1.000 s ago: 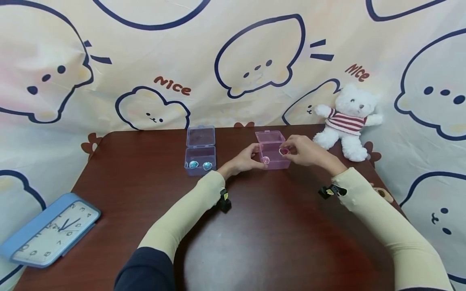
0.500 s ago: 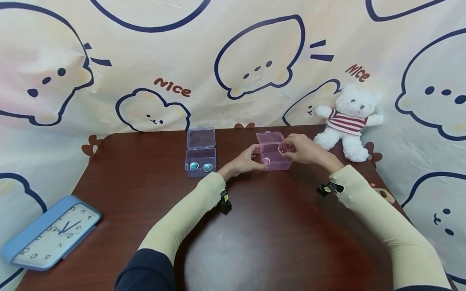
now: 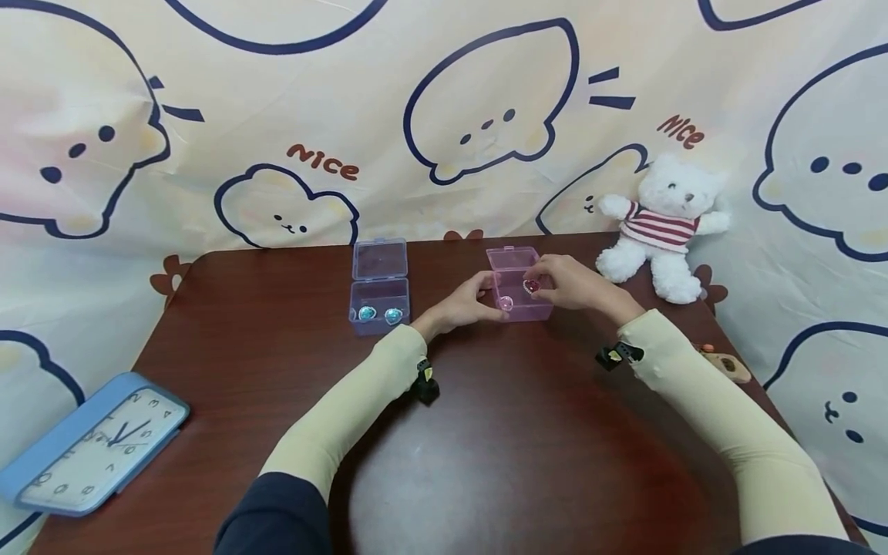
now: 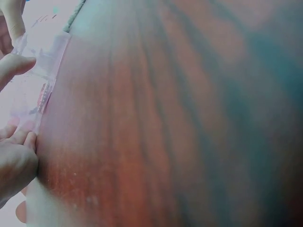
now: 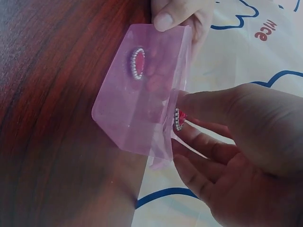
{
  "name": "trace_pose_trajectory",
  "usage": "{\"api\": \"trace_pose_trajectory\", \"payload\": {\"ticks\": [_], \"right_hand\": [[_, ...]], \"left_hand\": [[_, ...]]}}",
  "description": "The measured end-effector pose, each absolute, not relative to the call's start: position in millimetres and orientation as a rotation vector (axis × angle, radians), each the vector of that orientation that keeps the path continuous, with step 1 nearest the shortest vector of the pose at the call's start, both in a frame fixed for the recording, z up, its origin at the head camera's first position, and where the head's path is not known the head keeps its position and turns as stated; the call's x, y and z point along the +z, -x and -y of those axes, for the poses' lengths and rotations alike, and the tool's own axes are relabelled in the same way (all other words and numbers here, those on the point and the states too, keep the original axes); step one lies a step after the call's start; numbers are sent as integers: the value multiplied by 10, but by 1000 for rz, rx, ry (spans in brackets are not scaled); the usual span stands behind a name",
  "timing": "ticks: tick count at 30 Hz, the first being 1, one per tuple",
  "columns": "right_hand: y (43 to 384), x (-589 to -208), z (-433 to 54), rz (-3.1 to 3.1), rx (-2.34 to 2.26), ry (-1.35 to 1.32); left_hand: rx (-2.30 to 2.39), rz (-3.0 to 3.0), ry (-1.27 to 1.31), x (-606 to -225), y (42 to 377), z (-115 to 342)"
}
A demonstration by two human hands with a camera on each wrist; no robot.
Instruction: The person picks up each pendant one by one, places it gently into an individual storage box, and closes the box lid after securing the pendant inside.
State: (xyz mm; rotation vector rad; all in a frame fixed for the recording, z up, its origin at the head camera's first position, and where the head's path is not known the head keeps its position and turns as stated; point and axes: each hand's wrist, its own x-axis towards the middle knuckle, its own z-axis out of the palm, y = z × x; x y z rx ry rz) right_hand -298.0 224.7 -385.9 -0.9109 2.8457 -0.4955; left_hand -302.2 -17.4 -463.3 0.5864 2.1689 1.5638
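A pink clear plastic box (image 3: 533,312) stands with its lid raised at the back of the table. My left hand (image 3: 463,307) grips its left side, the thumb at the front. Over the box's open top, my right hand (image 3: 572,282) pinches a red jewel (image 5: 179,119) edged with small clear stones; in the head view it looks heart-shaped. Inside the box, a pink jewel (image 3: 506,304) lies at the front left, and the right wrist view shows this stone-edged jewel (image 5: 138,63) through the wall. Only part of the box (image 4: 53,56) shows in the left wrist view.
Left of my hands stands a purple box (image 3: 378,327), lid up, with two blue jewels (image 3: 393,316) inside. A white teddy bear (image 3: 659,235) sits at the back right. A blue clock (image 3: 104,443) lies at the left; a small beige item (image 3: 728,368) is near the right edge.
My right hand has shifted slightly left with the red jewel, bringing it further over the pink box. My left hand keeps its hold on the box.
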Motion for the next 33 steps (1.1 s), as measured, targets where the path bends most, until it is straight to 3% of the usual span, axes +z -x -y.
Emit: {"api": "trace_pose_trajectory", "payload": {"ticks": [24, 33], "right_hand": [[2990, -3895, -2296, -2912, -541, 924], [3105, -3885, -2384, -2999, -754, 555]], "left_hand": [[1544, -2170, -586, -4630, 2990, 189], [1558, -2164, -587, -4609, 2993, 173]]}}
